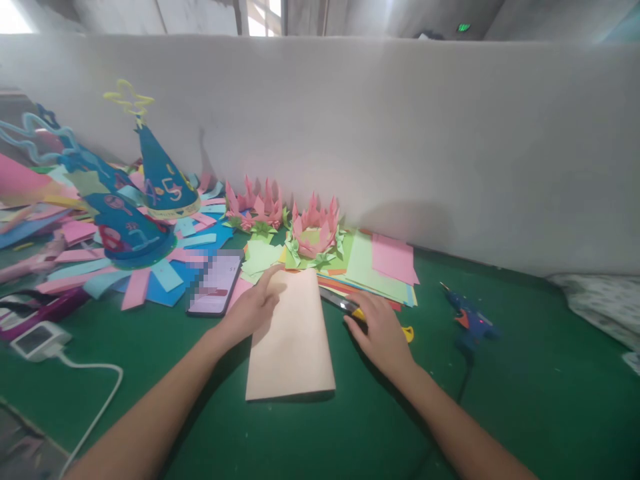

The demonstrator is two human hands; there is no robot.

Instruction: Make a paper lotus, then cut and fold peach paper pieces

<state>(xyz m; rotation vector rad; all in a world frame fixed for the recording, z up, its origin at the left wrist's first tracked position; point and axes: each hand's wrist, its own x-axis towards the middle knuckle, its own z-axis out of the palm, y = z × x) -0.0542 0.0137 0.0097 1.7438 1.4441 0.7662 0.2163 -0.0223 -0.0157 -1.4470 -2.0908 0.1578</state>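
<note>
A folded cream sheet of paper [293, 340] lies lengthwise in front of me on the green table. My left hand [253, 303] grips its upper left edge, with fingers on top of the paper. To the right of the sheet, my right hand [381, 328] closes over a yellow-handled utility knife [358, 314]. The knife's blade end points up and left toward the paper, and its yellow tail sticks out past my fingers. My palm hides the middle of the handle.
Behind lie stacked coloured sheets [380, 273] and two pink paper lotuses [317, 230]. A phone [216, 283], blue party hats [165, 177] and a white charger [41, 340] with its cable are at left. A blue glue gun [473, 321] lies right; a white partition [450, 147] stands behind.
</note>
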